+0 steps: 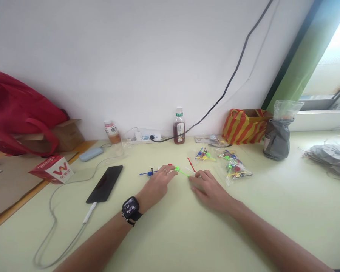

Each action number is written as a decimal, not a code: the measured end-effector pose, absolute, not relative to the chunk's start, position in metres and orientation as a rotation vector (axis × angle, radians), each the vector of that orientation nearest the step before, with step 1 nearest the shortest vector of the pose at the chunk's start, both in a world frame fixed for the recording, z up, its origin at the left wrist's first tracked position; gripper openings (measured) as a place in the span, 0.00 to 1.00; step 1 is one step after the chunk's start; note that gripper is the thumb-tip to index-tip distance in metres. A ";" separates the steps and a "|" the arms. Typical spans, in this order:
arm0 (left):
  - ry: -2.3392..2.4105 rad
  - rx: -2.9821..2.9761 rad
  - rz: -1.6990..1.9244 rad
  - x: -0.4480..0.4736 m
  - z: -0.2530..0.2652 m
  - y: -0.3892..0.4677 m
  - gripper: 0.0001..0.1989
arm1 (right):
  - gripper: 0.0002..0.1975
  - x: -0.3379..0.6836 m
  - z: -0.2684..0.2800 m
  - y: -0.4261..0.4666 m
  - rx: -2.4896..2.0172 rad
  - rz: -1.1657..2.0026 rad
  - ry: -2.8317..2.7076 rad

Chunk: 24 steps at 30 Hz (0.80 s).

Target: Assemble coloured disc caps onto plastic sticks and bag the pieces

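Observation:
A thin green plastic pointer with a round hub (177, 169) lies on the table between my hands. My left hand (157, 185), with a ring and a black watch on its wrist, has its fingertips closed at the hub. At the pointer's other end rests the index fingertip of my right hand (212, 190); its thumb is apart from that finger. A red arrow-shaped pointer (190, 164) lies just beyond the right fingers, near a small white piece. Left of my left hand is a blue pointer (149, 173). A red round piece (170, 164) is partly hidden behind the left fingers.
Clear bags of coloured pointers (235, 168) lie to the right. A dark bottle (179, 126) and a power strip (146, 136) stand along the wall. A charging phone (104, 184), a red-white box (52, 169) and a cable are left. A striped bag (242, 127) stands back right.

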State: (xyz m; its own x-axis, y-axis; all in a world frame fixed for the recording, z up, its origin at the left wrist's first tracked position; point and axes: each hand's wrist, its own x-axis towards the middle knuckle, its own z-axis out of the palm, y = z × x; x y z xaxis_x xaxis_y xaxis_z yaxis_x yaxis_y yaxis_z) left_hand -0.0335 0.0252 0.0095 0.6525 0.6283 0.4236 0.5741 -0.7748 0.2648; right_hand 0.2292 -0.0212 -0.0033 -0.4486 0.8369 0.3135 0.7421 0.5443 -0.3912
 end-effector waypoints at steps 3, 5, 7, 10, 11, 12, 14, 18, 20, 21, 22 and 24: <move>1.044 2.609 0.808 -0.020 -0.001 0.010 0.29 | 0.13 0.228 -0.006 -0.020 -1.255 0.282 -2.285; 1.038 2.547 0.738 -0.013 -0.006 0.002 0.27 | 0.15 0.228 -0.007 -0.019 -1.247 0.295 -2.274; 1.042 2.531 0.656 -0.010 -0.008 -0.001 0.28 | 0.18 0.227 -0.007 -0.019 -1.243 0.296 -2.288; 1.106 2.549 0.577 -0.014 -0.011 0.003 0.30 | 0.18 0.227 -0.006 -0.020 -1.233 0.287 -2.325; 1.136 2.556 0.563 -0.016 -0.012 0.006 0.31 | 0.17 0.227 -0.006 -0.020 -1.229 0.287 -2.329; 1.163 2.562 0.550 -0.018 -0.013 0.008 0.32 | 0.15 0.227 -0.007 -0.019 -1.226 0.289 -2.325; 1.205 2.571 0.531 -0.020 -0.014 0.011 0.35 | 0.11 0.228 -0.008 -0.018 -1.220 0.300 -2.304; 1.212 2.605 0.553 -0.020 -0.009 0.013 0.34 | 0.08 0.229 -0.011 -0.014 -1.206 0.346 -2.271; 1.182 2.634 0.614 -0.019 -0.005 0.012 0.30 | 0.08 0.229 -0.010 -0.014 -1.209 0.353 -2.264; 1.162 2.648 0.649 -0.018 -0.003 0.012 0.28 | 0.08 0.229 -0.009 -0.014 -1.216 0.356 -2.254; 1.141 2.659 0.683 -0.017 -0.001 0.011 0.26 | 0.08 0.228 -0.008 -0.015 -1.226 0.360 -2.238; 1.103 2.667 0.716 -0.016 0.002 0.011 0.20 | 0.08 0.228 -0.006 -0.017 -1.252 0.378 -2.190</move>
State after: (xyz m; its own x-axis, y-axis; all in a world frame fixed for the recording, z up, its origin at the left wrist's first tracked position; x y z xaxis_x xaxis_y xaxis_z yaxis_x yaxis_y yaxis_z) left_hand -0.0156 0.0106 0.0016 0.6116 0.7011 0.3666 0.6205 -0.7125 0.3276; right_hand 0.2279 -0.0169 -0.0055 -0.3899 0.8538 0.3450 0.6888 0.5190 -0.5061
